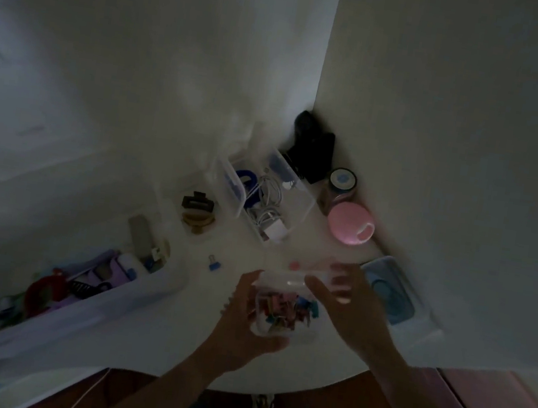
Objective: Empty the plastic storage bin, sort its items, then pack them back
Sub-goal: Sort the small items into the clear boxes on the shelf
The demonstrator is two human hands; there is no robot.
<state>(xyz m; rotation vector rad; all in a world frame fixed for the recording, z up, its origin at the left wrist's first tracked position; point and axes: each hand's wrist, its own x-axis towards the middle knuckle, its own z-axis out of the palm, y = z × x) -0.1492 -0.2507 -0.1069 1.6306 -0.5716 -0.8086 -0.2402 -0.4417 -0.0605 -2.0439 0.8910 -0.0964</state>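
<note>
Clear plastic is what I see first in the head view: a small box (pixel 284 309) full of coloured binder clips, held above the white table (pixel 317 366) near its front edge. My left hand (pixel 244 318) grips the box from the left and below, fingers curled round its side. My right hand (pixel 346 304) is at the box's far right corner, and its fingers pinch a clear lid (pixel 313 272) that sits tilted just above the box rim; motion blur keeps me from saying whether lid and box touch.

One blue binder clip (pixel 214 263) lies alone on the table, just left of the box. Further left stands the large plastic storage bin (pixel 130 295), its long side running toward the lower left, with a red item, a purple item and other small things inside that I cannot make out in the dim light. Behind the clip lie two hair claws (pixel 198 212), one dark and one tan, touching each other. A clear organiser tray (pixel 298 204) holding white cables and a white charger sits toward the wall corner. Right of it are a pink round case (pixel 349 227) and a round tin (pixel 343 179), with a dark object (pixel 313 148) in the corner. A blue wipes pack (pixel 390 290) lies near the right wall, just beyond my right hand.
</note>
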